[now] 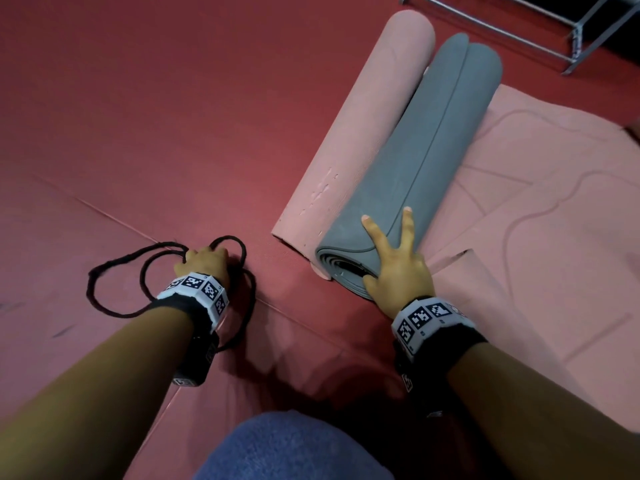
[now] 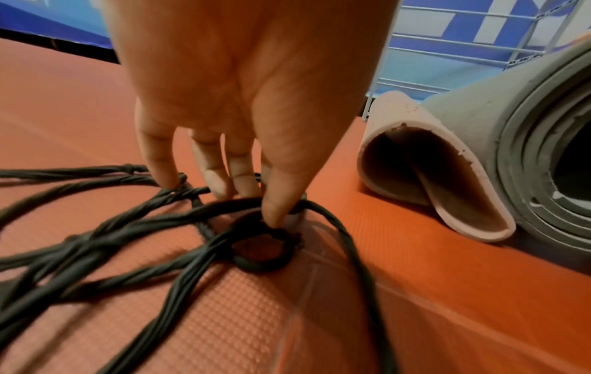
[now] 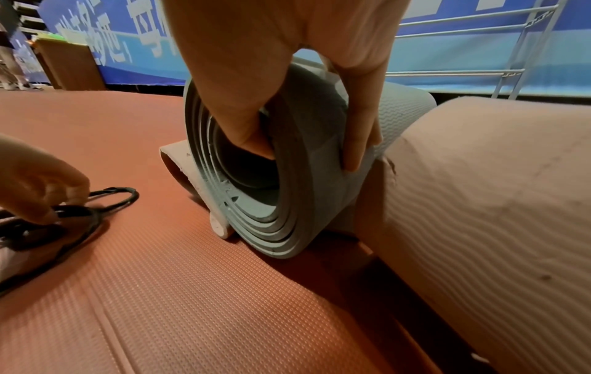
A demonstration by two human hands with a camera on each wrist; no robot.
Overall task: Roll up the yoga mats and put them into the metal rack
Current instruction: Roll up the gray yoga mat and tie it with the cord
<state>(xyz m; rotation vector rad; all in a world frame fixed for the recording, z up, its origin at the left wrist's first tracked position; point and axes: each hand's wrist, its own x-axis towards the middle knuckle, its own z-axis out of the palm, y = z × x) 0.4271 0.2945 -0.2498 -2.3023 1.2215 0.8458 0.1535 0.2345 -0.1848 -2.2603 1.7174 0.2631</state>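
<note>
The black cord [image 1: 114, 282] is lying in loose loops on the red floor mat [image 1: 156, 116] at the far left, its outermost loop reaching toward the left edge of the view. The left hand [image 1: 204, 263] is resting on the cord's tangle, fingers pointing down; in the left wrist view the thumb [image 2: 281, 202] and fingertips are pinching a small black ring [image 2: 265, 250] where the strands are meeting. A seam in the floor mat is running diagonally under this hand. A wide strip of bare red floor is lying open behind the cord and up to the rolled mats.

Right of that strip, a pink rolled mat [image 1: 363, 133] is lying on the floor, its open end facing the person. The grey rolled mat [image 1: 433, 161] is lying just beside it, touching along its length, its outer edge forming a visible line down the roll. The right hand [image 1: 394, 268] is gripping the near end of the grey roll: the thumb is hooking inside the spiral opening while the fingers are spreading over the outer layer, clamping the layers together.

Further right, a flat pink mat [image 1: 536, 220] is lying unrolled, one near corner curling upward. At the upper right, the metal rack [image 1: 540, 29] is standing apart from the rolls, with bare floor between.
</note>
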